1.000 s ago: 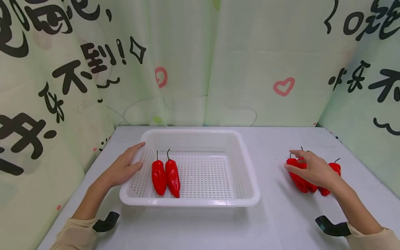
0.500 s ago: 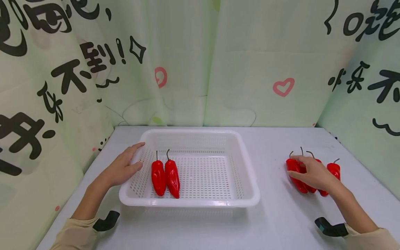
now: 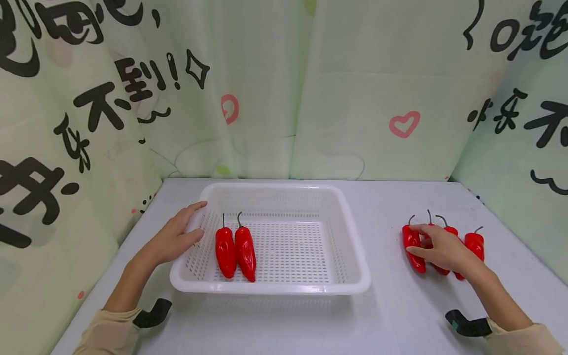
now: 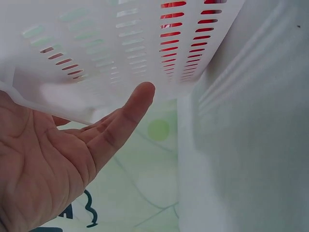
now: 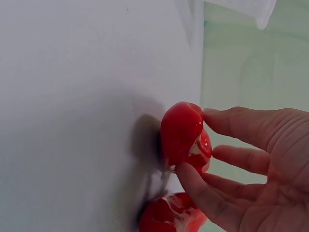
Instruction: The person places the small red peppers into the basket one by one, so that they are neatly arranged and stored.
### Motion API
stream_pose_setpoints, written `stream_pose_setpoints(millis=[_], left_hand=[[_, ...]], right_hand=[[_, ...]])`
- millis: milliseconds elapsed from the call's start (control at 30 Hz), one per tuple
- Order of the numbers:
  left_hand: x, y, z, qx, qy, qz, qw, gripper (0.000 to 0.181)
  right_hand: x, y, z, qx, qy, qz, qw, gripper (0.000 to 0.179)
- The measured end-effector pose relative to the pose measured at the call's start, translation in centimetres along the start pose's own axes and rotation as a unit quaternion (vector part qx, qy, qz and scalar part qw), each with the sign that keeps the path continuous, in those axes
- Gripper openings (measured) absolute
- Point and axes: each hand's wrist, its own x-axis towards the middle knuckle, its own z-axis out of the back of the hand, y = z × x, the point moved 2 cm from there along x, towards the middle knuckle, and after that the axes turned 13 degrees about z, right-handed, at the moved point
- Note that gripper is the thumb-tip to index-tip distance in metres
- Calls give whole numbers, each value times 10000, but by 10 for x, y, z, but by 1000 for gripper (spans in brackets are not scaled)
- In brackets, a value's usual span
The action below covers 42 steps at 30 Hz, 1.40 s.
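Observation:
My left hand (image 3: 174, 237) holds the left rim of a white perforated plastic basket (image 3: 266, 288), its thumb over the rim and other fingers outside. In the left wrist view, my left hand (image 4: 53, 159) has fingers extended along the basket's outer wall (image 4: 140, 29). Two red peppers (image 3: 225, 252) with thin stems lie side by side in the basket's left part. At the right, my right hand (image 3: 448, 251) pinches the leftmost of several red peppers. The right wrist view shows that red pepper (image 5: 181, 130) between thumb and fingers of my right hand (image 5: 260, 169), beside another pepper (image 5: 169, 215).
The hands, basket and peppers are on a white table (image 3: 284, 325). A pale green curtain (image 3: 346, 88) with black lettering and red hearts hangs behind and along both sides. Another red pepper (image 3: 475, 244) lies right of my right hand.
My right hand has lowered onto the leftmost loose pepper, taken hold of it and shifted it slightly left, apart from the others. The left hand and basket have stayed in place.

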Motion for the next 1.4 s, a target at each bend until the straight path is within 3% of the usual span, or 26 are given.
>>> stream_pose_setpoints(millis=[333,633,967,1400], left_hand=[[0,0,-1,-71,19,-11,10000,70],[0,-1,0,-49,41,-67,10000,70],[1,0,0,-12,59,-26,10000,69],[0,-2,0,-47,85,-41,9999,69]], right_hand=[[3,2,-4,287,324,-73,9990,81],[7,4,-6,343,366,-218,9985,81],[6,7,-7,537,254,-252,9979,81],[8,20,7,710,50,-247,9972,86]])
